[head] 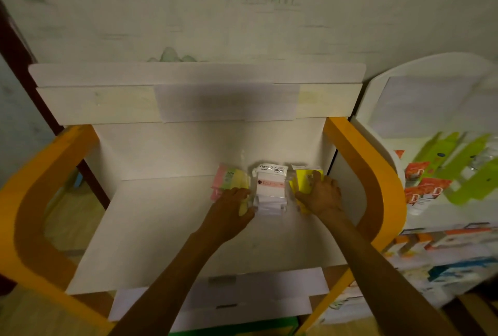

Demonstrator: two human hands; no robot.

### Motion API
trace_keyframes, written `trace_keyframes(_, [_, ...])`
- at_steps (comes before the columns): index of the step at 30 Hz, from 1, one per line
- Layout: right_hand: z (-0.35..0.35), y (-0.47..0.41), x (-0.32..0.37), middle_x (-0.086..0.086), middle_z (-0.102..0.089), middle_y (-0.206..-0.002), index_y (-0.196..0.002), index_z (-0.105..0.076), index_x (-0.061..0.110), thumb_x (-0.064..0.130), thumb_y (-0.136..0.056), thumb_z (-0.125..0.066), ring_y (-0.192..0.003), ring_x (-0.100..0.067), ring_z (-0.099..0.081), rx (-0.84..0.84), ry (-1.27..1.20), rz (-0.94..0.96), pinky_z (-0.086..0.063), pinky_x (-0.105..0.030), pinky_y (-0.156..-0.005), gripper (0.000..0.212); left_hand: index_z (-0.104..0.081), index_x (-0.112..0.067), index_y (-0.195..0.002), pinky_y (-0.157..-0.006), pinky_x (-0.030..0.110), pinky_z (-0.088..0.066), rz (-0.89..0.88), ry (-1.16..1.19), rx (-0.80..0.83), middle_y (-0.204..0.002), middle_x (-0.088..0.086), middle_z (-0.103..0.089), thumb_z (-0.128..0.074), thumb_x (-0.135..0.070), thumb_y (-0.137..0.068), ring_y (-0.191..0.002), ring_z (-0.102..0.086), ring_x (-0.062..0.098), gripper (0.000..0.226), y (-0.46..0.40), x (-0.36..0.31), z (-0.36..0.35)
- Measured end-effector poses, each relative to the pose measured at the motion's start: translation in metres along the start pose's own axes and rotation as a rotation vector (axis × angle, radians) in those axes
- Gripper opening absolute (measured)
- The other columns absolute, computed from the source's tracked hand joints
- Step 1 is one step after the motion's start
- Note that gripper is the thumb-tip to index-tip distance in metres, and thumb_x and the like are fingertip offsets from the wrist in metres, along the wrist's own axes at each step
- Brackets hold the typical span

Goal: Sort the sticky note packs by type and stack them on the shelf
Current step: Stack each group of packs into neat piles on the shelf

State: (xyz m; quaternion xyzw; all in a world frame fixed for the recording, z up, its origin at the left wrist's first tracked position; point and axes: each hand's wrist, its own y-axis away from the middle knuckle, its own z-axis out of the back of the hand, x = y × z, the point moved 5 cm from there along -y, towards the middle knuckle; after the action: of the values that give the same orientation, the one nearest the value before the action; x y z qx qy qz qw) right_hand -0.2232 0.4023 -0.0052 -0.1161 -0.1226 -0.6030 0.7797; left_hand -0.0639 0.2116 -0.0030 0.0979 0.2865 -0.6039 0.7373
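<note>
Three piles of sticky note packs lie side by side at the back of the white shelf. A pink and yellow pastel pack pile is on the left, a white pack pile in the middle, a bright yellow pack pile on the right. My left hand grips the near end of the pastel pile, its fingers curled over the packs beside the white ones. My right hand holds the yellow pile from its right side, fingers wrapped over the top.
The shelf has orange curved side panels on both sides and a white back board against the wallpapered wall. A second white rack at the right holds green, orange and blue packaged goods. A lower white shelf edge shows below.
</note>
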Motion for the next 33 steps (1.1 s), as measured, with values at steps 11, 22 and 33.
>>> trace_keyframes(11, [0.030,0.009,-0.011,-0.016,-0.046,-0.132,-0.135,-0.041,0.015,0.052,-0.073,-0.070,-0.120,-0.035,-0.040,-0.108,-0.109,0.061,-0.035,-0.041,-0.098,0.078,-0.047,-0.020,-0.131,-0.094,0.030,-0.045,0.042,0.073,0.004,-0.126,0.000,-0.055,-0.062,-0.037,-0.087,-0.109,-0.051,0.015,0.049,-0.024,-0.016,-0.019])
trace_keyframes(22, [0.060,0.020,-0.015,-0.014,-0.043,-0.141,-0.142,-0.038,0.013,0.042,-0.078,-0.072,-0.131,-0.030,-0.037,-0.145,-0.331,0.140,-0.033,-0.040,-0.108,0.078,-0.038,-0.015,-0.141,-0.107,0.037,-0.031,-0.113,-0.070,0.033,-0.141,0.004,-0.043,-0.069,-0.047,-0.077,-0.133,-0.035,0.022,0.077,-0.089,-0.074,-0.078])
trace_keyframes(33, [0.049,0.013,-0.026,-0.011,-0.036,-0.147,-0.146,-0.031,0.015,0.045,-0.081,-0.068,-0.136,-0.027,-0.032,-0.105,-0.341,0.086,-0.032,-0.039,-0.111,0.080,-0.039,-0.021,-0.139,-0.107,0.041,-0.032,-0.148,-0.214,0.192,-0.140,0.002,-0.046,-0.061,-0.061,-0.077,-0.129,-0.041,0.023,0.077,-0.138,-0.077,-0.111])
